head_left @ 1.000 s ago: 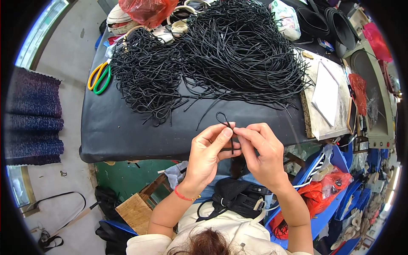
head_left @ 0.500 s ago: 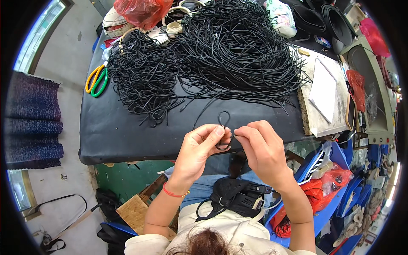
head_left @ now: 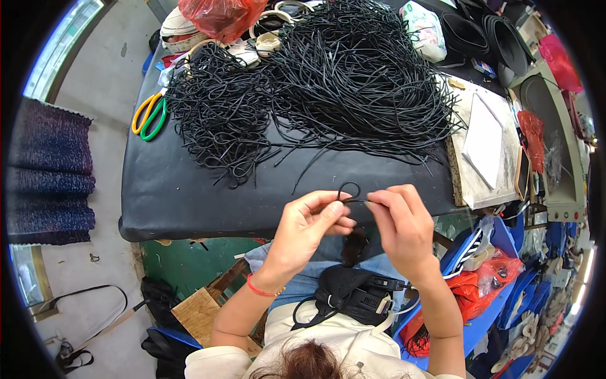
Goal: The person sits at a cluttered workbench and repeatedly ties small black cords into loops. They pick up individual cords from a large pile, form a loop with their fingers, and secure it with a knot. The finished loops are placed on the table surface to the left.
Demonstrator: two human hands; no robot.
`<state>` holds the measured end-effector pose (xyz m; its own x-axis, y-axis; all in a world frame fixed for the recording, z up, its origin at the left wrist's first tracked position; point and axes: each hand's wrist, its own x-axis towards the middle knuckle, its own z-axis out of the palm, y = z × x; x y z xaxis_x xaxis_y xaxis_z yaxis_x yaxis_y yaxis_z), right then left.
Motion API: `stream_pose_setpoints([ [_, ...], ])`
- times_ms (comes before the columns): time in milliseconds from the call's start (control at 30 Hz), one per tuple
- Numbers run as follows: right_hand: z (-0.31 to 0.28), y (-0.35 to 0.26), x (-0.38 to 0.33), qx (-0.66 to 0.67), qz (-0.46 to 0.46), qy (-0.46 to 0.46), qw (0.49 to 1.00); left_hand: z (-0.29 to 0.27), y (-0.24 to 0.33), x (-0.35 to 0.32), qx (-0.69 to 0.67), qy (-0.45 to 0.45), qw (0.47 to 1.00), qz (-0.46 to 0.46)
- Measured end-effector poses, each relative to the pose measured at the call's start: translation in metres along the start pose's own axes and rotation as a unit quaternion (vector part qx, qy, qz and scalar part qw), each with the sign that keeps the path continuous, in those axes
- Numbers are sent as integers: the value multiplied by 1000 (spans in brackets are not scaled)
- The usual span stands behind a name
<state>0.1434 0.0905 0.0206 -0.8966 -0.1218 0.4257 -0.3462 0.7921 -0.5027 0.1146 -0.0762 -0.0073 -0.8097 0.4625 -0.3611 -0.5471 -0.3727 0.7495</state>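
Note:
A thin black cord (head_left: 351,184) is pinched between my two hands in front of the table's near edge. My left hand (head_left: 315,221) grips it between thumb and forefinger, and a small loop stands up above those fingertips. My right hand (head_left: 404,221) pinches the cord's other part a short way to the right, with a short stretch running straight between the hands. Beyond them, a large heap of long black cords (head_left: 366,88) covers the table's middle. A smaller heap of looped black cords (head_left: 221,114) lies left of it.
Scissors with yellow and green handles (head_left: 151,117) lie at the table's left side. On the right a pale board (head_left: 464,139) carries a white sheet (head_left: 485,142). A red plastic bag (head_left: 221,16) sits at the back, and a blue bin (head_left: 505,234) with red bags stands at the right.
My right hand has moved slightly right, drawing a stretch of cord straight between the hands. The loop below my left fingers no longer shows; the upper loop is smaller and rounder.

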Motion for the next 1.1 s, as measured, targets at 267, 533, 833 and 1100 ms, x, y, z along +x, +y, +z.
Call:
stream_pose_setpoints([
  [267, -18, 13, 31, 47, -46, -82, 994, 4, 4, -10, 201, -96, 971, 83],
  [533, 1, 4, -7, 221, 129, -106, 961, -3, -2, 1, -33, -83, 996, 8],
  [833, -6, -23, -12, 549, 301, -110, 772, 1, -8, -3, 52, -21, 992, 110],
  [1100, 7, -24, -11, 248, 192, -6, 950, 5, -14, -6, -36, -3, 989, 141],
])
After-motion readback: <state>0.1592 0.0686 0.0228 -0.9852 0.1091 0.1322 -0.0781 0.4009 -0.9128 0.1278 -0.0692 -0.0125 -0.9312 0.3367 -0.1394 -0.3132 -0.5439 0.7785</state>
